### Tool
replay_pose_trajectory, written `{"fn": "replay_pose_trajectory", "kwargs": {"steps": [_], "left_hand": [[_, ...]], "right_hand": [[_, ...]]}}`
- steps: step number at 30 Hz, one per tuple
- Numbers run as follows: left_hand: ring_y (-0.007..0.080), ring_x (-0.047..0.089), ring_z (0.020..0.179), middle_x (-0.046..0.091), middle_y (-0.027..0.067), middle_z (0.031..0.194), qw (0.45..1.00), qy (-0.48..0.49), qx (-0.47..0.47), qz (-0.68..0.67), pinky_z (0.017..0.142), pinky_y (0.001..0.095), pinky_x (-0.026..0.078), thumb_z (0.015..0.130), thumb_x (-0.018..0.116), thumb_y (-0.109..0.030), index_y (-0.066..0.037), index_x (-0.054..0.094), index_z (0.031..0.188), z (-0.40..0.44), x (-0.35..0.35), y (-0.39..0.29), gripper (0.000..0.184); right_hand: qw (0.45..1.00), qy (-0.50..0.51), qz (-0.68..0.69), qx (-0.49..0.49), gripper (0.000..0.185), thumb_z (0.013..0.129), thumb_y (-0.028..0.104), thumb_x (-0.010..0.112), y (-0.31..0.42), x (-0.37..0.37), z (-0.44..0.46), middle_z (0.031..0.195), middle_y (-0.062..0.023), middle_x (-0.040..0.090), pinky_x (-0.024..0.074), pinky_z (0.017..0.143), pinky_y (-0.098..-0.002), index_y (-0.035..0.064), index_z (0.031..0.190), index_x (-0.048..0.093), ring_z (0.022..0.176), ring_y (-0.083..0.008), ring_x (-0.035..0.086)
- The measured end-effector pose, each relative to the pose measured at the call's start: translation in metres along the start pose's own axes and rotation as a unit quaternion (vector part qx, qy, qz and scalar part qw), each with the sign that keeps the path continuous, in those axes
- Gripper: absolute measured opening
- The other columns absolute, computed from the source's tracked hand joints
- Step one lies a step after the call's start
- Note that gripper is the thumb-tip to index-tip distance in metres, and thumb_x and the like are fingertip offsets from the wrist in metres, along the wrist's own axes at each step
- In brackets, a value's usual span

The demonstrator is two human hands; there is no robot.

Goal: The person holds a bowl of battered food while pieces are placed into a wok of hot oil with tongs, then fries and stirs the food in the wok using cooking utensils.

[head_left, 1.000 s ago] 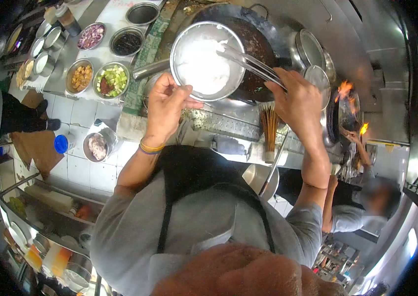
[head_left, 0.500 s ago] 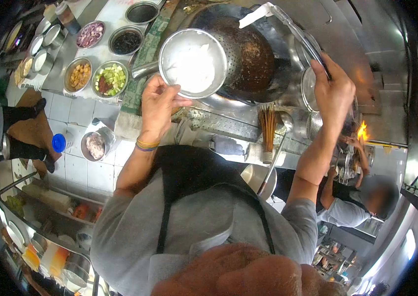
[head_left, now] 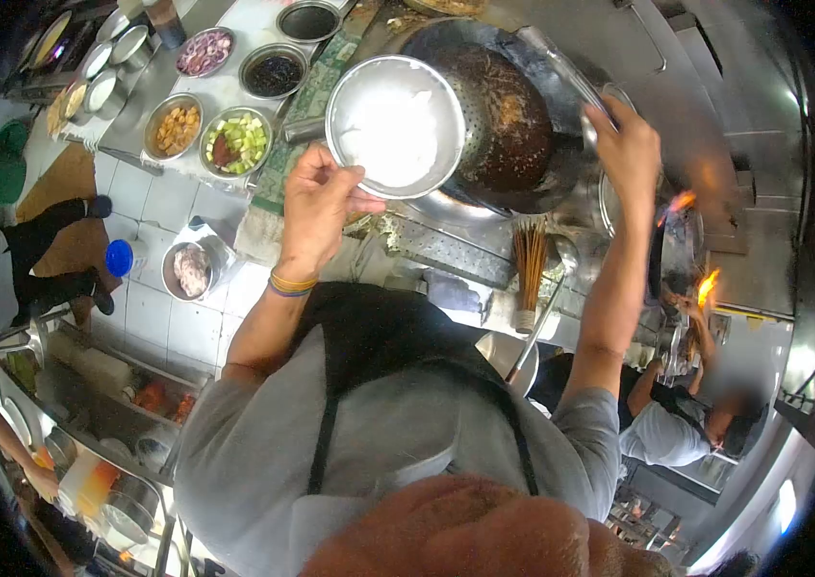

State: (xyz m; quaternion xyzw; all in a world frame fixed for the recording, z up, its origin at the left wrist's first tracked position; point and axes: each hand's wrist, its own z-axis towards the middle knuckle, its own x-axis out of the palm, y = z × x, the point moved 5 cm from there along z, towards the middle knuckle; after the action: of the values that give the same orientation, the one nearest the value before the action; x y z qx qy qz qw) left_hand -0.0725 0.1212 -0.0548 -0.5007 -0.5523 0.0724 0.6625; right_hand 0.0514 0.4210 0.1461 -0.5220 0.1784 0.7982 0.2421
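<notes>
With fingers and thumb pinched, my left hand (head_left: pixel 323 197) grips the near rim of a round metal bowl (head_left: pixel 337 159). Bright white contents (head_left: pixel 393 135) fill its middle, too glary to identify. Behind the bowl shows a perforated metal strainer (head_left: pixel 475 115), and a handle (head_left: pixel 304 131) sticks out at left. Both lie over a large wok (head_left: pixel 533 188) with dark brown contents. My right hand (head_left: pixel 627 149) is closed round a long metal tool (head_left: pixel 566 67), held above the wok's right side; the kind of tool is unclear.
Bowls of cut green vegetable (head_left: pixel 237 142), orange-brown pieces (head_left: pixel 174 128) and sliced onion (head_left: pixel 205 52) stand at left. A bamboo brush (head_left: pixel 529 260) and ladle (head_left: pixel 547 313) lie near the stove edge. Flames (head_left: pixel 708 287) rise by a co-worker (head_left: pixel 667 423) at right.
My right hand and its tool have moved left and up slightly. The white strip earlier at the tool's tip no longer shows there. My left hand still holds the bowl.
</notes>
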Motion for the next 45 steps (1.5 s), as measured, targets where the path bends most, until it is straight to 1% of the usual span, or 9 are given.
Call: {"fn": "replay_pose_trajectory", "kwargs": {"steps": [5,12,23,27,29,34,37,40,45], "left_hand": [[0.0205,0.070,0.069,0.065,0.0135,0.092,1.000,0.013,0.007,0.005,0.060,0.0342,0.065,0.091,0.059,0.003,-0.001,0.051,0.092,0.000,0.023,0.004,0.008],[0.0197,0.069,0.067,0.061,0.0111,0.090,0.998,0.032,0.017,0.051,0.061,0.0336,0.065,0.091,0.058,0.004,-0.002,0.048,0.091,-0.005,0.041,0.003,0.012],[0.0223,0.069,0.065,0.063,0.0133,0.090,1.000,-0.010,-0.020,0.012,0.058,0.0342,0.065,0.090,0.056,0.005,-0.001,0.049,0.091,0.013,0.018,0.025,0.009],[0.0225,0.070,0.065,0.062,0.0127,0.087,1.000,-0.018,-0.024,-0.003,0.058,0.0342,0.065,0.090,0.056,0.004,-0.001,0.049,0.090,0.008,0.019,0.023,0.009],[0.0228,0.070,0.065,0.062,0.0127,0.086,0.999,-0.027,-0.023,0.007,0.057,0.0341,0.064,0.090,0.056,0.004,-0.001,0.049,0.089,0.007,0.015,0.020,0.009],[0.0235,0.070,0.065,0.062,0.0129,0.087,0.999,-0.031,-0.002,0.012,0.057,0.0342,0.065,0.089,0.056,0.004,-0.001,0.048,0.088,0.000,0.017,0.006,0.009],[0.0234,0.070,0.065,0.063,0.0149,0.090,0.999,-0.028,-0.009,0.013,0.057,0.0344,0.065,0.089,0.056,0.005,-0.001,0.049,0.089,-0.009,0.017,0.002,0.009],[0.0231,0.070,0.066,0.064,0.0164,0.093,1.000,-0.007,-0.005,0.024,0.057,0.0343,0.064,0.089,0.056,0.005,0.000,0.049,0.090,-0.008,0.026,0.003,0.009],[0.0228,0.069,0.066,0.064,0.0154,0.093,0.999,0.028,0.009,0.037,0.057,0.0342,0.064,0.090,0.056,0.005,0.000,0.050,0.091,-0.016,0.050,-0.002,0.008]], "right_hand": [[0.982,0.017,-0.030,-0.183,0.025,0.082,0.026,0.074,0.063,-0.044,-0.052,0.089,-0.0107,0.072,0.0549,0.065,-0.0427,0.0094,0.101,0.072,0.075,-0.0319,0.070],[0.973,0.036,-0.079,-0.213,0.015,0.083,0.022,0.071,0.077,-0.019,-0.074,0.076,-0.0065,0.066,0.0527,0.052,-0.0397,0.0099,0.090,0.066,0.063,-0.0277,0.068],[0.989,-0.105,-0.001,-0.104,0.021,0.081,0.013,0.076,0.033,-0.094,-0.074,0.086,-0.0148,0.070,0.0521,0.066,-0.0377,0.0059,0.101,0.073,0.075,-0.0330,0.069],[0.992,-0.050,-0.116,-0.003,0.025,0.085,0.032,0.072,-0.011,-0.054,-0.065,0.091,-0.0158,0.072,0.0541,0.071,-0.0432,0.0142,0.104,0.075,0.081,-0.0344,0.071],[0.980,0.062,-0.175,0.077,0.028,0.086,0.039,0.070,-0.036,-0.017,-0.058,0.092,-0.0156,0.072,0.0549,0.074,-0.0453,0.0181,0.104,0.075,0.085,-0.0350,0.071],[0.968,0.116,-0.210,0.073,0.033,0.087,0.041,0.069,-0.084,0.058,-0.055,0.095,-0.0149,0.073,0.0552,0.076,-0.0449,0.0160,0.107,0.075,0.087,-0.0345,0.071],[0.994,0.013,-0.107,0.020,0.031,0.086,0.035,0.070,-0.047,-0.003,-0.060,0.097,-0.0135,0.073,0.0554,0.075,-0.0435,0.0129,0.108,0.073,0.087,-0.0346,0.071],[0.995,0.017,0.012,-0.102,0.027,0.085,0.027,0.072,0.002,-0.052,-0.075,0.095,-0.0112,0.072,0.0557,0.070,-0.0414,0.0112,0.107,0.071,0.081,-0.0342,0.070],[0.981,0.058,-0.019,-0.186,0.025,0.083,0.021,0.071,0.054,-0.052,-0.088,0.085,-0.0077,0.068,0.0545,0.058,-0.0415,0.0097,0.105,0.068,0.069,-0.0311,0.068]]}}
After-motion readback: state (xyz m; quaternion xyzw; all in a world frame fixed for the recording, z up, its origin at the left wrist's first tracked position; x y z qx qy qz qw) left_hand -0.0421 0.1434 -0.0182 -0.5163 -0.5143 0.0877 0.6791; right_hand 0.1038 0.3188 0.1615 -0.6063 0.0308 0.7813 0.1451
